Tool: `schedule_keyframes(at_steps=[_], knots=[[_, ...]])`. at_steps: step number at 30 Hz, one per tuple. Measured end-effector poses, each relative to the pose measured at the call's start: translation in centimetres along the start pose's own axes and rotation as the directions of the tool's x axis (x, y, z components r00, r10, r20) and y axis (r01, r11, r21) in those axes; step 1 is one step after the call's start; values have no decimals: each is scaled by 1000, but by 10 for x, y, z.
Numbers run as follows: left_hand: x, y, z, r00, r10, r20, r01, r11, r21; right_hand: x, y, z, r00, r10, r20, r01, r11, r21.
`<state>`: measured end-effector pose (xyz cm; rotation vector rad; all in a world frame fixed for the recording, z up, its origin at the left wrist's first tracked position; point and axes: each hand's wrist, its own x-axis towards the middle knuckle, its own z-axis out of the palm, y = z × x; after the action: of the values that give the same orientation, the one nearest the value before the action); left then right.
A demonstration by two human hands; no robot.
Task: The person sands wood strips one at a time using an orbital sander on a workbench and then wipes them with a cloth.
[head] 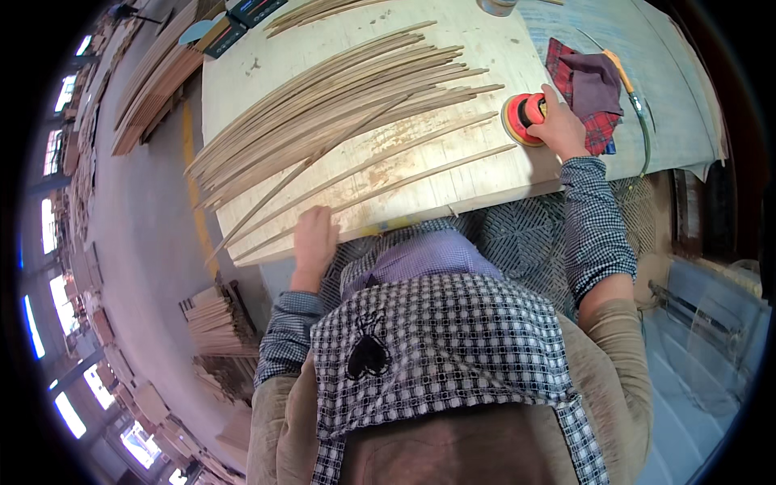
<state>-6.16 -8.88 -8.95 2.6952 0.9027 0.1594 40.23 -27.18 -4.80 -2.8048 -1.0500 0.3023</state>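
My right hand point(561, 124) grips a red round sander point(522, 119) at the right part of a pale wooden board point(485, 176). Close to the board's near edge, my left hand point(316, 233) rests on the left part of a thin wooden strip point(424, 173); its fingertips are partly hidden, so I cannot tell how they hold it. A second strip point(388, 159) lies just beyond. Farther back, many thin wooden strips point(339, 97) lie side by side, with one strip point(327, 145) slanting across them.
A plaid cloth and a dark cloth point(594, 85) lie right of the sander, beside an orange-handled tool point(618, 66) joined to a hose point(645, 139). Boxes point(227, 36) stand at the board's far left corner. Stacked wood point(160, 79) lies beyond the left edge. A container point(498, 6) stands at the back.
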Motion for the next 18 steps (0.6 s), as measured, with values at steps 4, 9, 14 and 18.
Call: schedule_keyframes(at_steps=[4, 9, 14, 18], knots=[[-50, -66, -11, 986, -137, -95, 155, 965, 213, 3, 3, 4, 999, -26, -31, 28, 998, 61], [-41, -84, -15, 998, -6, -60, 20, 972, 233, -11, 13, -15, 980, 127, -152, -87, 965, 249], [-41, -66, -13, 988, 144, 63, -148, 986, 72, -57, 13, -25, 938, 199, -283, -91, 931, 355], [-60, -62, 3, 980, 98, 173, -87, 994, -66, -78, -3, -2, 966, 8, -260, 66, 959, 277]])
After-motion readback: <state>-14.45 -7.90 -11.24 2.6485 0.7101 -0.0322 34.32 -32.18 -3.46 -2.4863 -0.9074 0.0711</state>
